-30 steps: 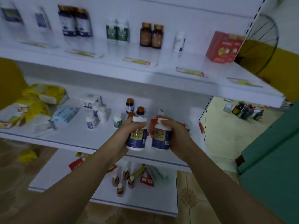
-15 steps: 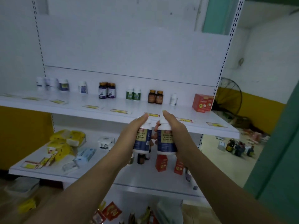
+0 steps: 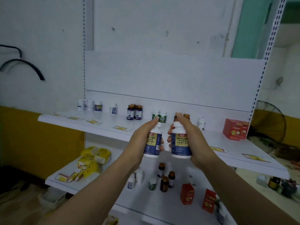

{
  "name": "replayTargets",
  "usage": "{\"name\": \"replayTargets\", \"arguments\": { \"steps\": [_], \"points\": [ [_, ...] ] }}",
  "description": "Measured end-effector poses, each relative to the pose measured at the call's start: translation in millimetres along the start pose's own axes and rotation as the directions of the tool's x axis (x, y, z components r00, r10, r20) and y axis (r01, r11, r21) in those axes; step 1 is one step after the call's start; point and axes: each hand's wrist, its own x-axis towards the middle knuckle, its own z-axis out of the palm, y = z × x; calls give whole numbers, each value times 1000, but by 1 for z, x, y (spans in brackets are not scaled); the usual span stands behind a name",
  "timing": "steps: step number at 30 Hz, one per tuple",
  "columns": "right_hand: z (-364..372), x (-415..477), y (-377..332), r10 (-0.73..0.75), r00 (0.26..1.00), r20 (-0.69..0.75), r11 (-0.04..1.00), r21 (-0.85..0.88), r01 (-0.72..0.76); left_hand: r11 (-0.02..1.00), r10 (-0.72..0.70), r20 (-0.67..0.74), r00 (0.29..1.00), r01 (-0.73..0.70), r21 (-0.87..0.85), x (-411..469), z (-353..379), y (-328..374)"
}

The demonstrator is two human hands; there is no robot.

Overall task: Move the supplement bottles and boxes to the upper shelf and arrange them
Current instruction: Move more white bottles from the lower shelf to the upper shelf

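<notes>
Head: left hand (image 3: 142, 141), right hand (image 3: 195, 140) hold bottles (image 3: 181, 143) at upper shelf (image 3: 100, 127) edge.

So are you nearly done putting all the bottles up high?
Partly. Already on the upper shelf: several bottles, like the dark pair, plus the red boxes at its right end. In hand: the left hand grips one blue-label bottle, the right hand its twin, held up before that shelf. Left: small bottles and two red boxes on the lower shelf.
</notes>
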Motion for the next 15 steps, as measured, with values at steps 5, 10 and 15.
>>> {"name": "replayTargets", "arguments": {
  "steps": [5,10,15],
  "points": [
    [44,38,19,19,996,85,1000,13,-21,999,26,-106,994,-21,44,7,-47,16],
    [113,77,41,30,983,181,998,43,-39,997,66,-187,980,-57,53,21,-115,36],
    [203,134,62,16,970,243,999,40,-26,991,123,-224,967,-108,76,50,-211,65]
  ]
}}
